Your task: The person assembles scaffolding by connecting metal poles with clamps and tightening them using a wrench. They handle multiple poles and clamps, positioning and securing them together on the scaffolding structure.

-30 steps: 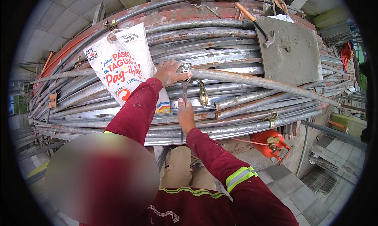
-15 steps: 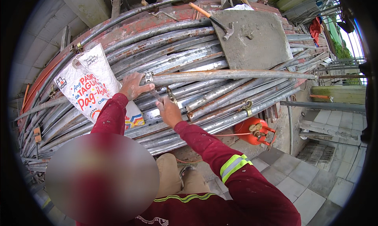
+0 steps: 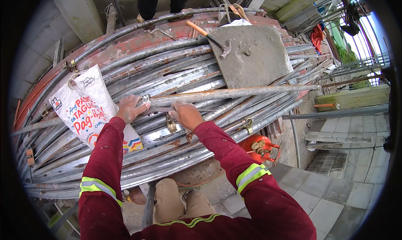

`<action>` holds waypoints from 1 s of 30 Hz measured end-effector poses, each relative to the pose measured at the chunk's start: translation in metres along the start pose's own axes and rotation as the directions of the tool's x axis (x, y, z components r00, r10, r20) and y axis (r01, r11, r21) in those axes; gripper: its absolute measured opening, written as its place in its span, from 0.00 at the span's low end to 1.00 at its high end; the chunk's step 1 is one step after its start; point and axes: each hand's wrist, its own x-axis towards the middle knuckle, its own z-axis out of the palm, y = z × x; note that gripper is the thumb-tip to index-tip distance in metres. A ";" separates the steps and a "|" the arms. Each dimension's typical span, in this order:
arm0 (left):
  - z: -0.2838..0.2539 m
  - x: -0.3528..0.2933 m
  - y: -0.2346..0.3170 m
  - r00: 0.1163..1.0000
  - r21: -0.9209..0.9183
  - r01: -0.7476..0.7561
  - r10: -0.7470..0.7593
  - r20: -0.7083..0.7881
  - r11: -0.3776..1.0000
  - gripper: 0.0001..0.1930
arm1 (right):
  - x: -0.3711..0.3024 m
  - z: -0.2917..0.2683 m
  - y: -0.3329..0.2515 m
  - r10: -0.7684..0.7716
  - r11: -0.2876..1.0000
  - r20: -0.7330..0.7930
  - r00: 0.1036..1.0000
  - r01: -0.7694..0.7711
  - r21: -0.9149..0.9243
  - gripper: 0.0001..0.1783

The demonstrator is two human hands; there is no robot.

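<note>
A long grey metal pipe point(image 3: 234, 92) lies across the top of the pipe pile. Around its left end sits a metal clamp point(image 3: 146, 99). My left hand point(image 3: 130, 109) is closed at that clamp, its thumb along the underside near a tool's end. In my right hand point(image 3: 187, 114) is a slim metal wrench point(image 3: 162, 109), held level just below the pipe, with a thin end showing past the fist. A brass-coloured coupler point(image 3: 170, 124) hangs beneath the wrench. Beside my left hand rests a white printed bag point(image 3: 81, 104).
A cement-smeared board point(image 3: 255, 58) bears an orange-handled hammer point(image 3: 209, 38). Several metal pipes point(image 3: 167, 51) spread beneath. An orange-red gas tank point(image 3: 258, 148) stands below the pile's right side. Another person's legs point(image 3: 163, 1) are at the far edge. Grey tiles point(image 3: 301, 202) cover the floor at right.
The wrench has swung from a slant to nearly level under the pipe, my right hand turning with it. My view has shifted, so the pile sits further left and more of the other person's legs shows.
</note>
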 end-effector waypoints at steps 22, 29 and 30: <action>-0.004 -0.007 0.012 0.999 0.090 -0.006 0.002 0.045 0.996 0.52 | -0.041 0.095 -0.073 0.273 0.832 0.018 0.962 -0.245 0.498 0.12; -0.002 0.006 0.022 0.998 0.046 -0.019 0.016 0.065 0.999 0.52 | -0.017 0.178 -0.133 0.285 0.004 0.387 0.877 -0.405 0.914 0.13; -0.004 0.003 0.012 0.998 0.027 0.005 -0.006 0.056 1.000 0.52 | -0.030 0.154 -0.094 0.192 0.166 0.432 0.881 -0.463 0.871 0.13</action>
